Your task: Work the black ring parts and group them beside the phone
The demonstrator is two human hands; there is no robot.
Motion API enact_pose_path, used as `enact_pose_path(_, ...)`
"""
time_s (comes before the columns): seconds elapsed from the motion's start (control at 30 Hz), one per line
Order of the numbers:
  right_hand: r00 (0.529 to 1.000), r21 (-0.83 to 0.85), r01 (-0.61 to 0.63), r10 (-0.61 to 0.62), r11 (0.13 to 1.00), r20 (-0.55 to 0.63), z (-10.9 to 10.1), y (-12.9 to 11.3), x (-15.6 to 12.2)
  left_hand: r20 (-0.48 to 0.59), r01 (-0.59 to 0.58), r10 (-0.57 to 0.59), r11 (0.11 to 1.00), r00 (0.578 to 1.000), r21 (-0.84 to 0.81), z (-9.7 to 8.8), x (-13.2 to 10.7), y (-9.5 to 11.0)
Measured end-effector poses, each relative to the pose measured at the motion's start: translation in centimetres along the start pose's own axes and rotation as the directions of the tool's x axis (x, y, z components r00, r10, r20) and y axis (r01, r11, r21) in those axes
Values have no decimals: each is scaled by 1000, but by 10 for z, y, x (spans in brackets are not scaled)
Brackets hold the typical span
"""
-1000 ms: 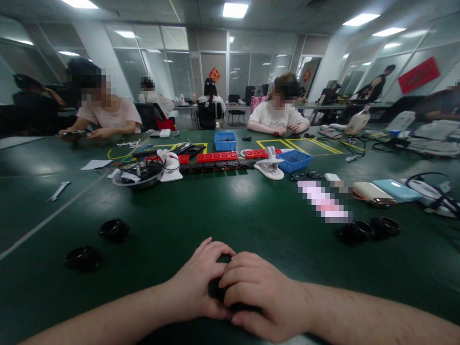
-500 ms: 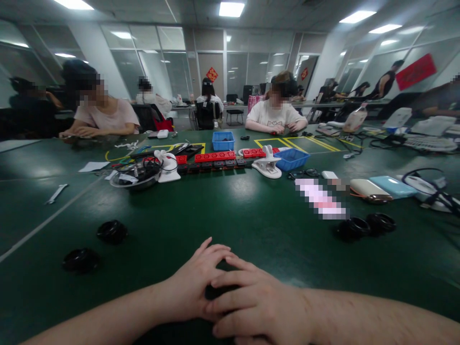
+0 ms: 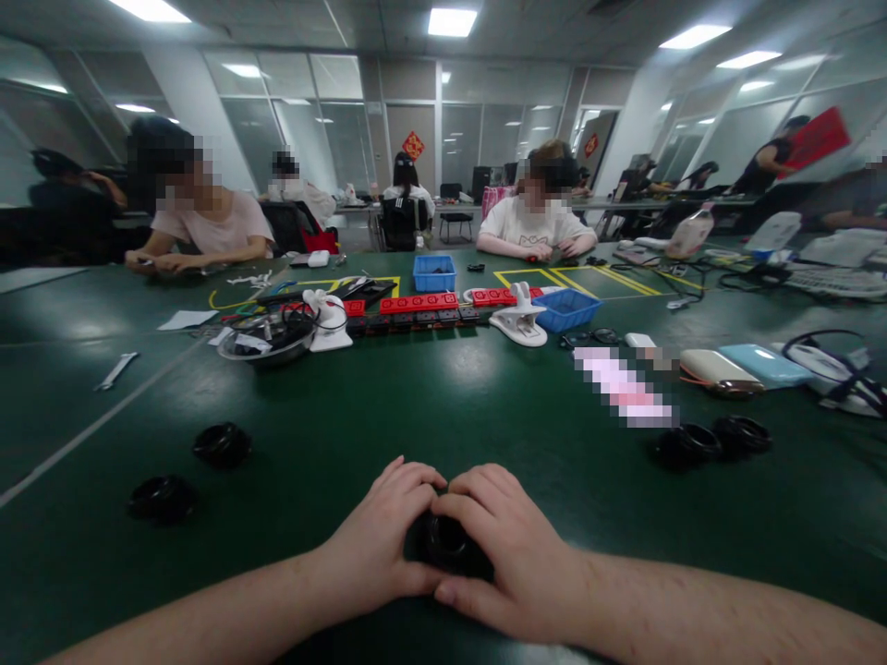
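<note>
On my remote feed, 2 cupped hands (image 3: 513, 554) are hiding most of a black ring-shaped part (image 3: 443, 543); pixelation is obscuring the pink-white item (image 3: 624, 388); edges are cropping both forearms (image 3: 693, 591).

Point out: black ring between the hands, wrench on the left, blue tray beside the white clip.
Black ring (image 3: 450, 555): head view, on the near rim below its opening.
Wrench (image 3: 116, 371): head view, mid-shaft.
Blue tray (image 3: 571, 317): head view, on its outer wall.

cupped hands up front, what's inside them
Between the left hand and right hand is a black ring-shaped part; its round, open end partly shows. The hands cover much of its sides, and its underside is hidden.
</note>
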State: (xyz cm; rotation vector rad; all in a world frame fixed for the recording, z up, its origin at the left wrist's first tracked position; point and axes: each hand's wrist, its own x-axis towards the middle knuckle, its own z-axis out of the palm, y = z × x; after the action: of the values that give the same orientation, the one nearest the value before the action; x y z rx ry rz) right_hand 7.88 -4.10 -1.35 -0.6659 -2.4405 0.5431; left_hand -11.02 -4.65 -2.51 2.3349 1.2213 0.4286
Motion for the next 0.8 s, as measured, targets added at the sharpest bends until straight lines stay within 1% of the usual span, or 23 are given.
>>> enact_pose_path(0.1, 998, -14, 30, -30, 999, 47, -1, 1, 2, 11, -17, 17, 1000, 1000, 0, -1, 0, 0)
enact_pose_path(0.2, 992, 18, 106, -107, 994, 61, -2, 2, 4, 34, -22, 21, 1000, 999, 15, -2, 0, -1)
enact_pose_path(0.3, 976, 54, 199, -203, 979, 84, -2, 2, 5, 104, -48, 44, 998, 994, 34, -3, 0, -2)
enact_pose_path(0.37, 948, 66, 281, -288, 957, 135, -3, 1, 5, 164, -90, 82, 995, 983, 43, -5, 0, -3)
enact_pose_path(0.43, 909, 57, 358, -362, 932, 205, -5, -1, 5, 219, -137, 122, 989, 968, 52, -8, 1, -2)
enact_pose_path(0.57, 856, -12, 434, -409, 901, 316, -5, -8, 4, 282, -208, 180, 975, 942, 73, -11, 3, 1)
enact_pose_path(0.7, 808, -59, 529, -482, 846, 338, -1, -9, 1, 319, -268, 229, 960, 920, 84, -12, 3, 2)
enact_pose_path(0.8, 799, -66, 557, -513, 828, 314, 0, -7, 0, 309, -270, 234, 959, 922, 80, -11, 3, 1)
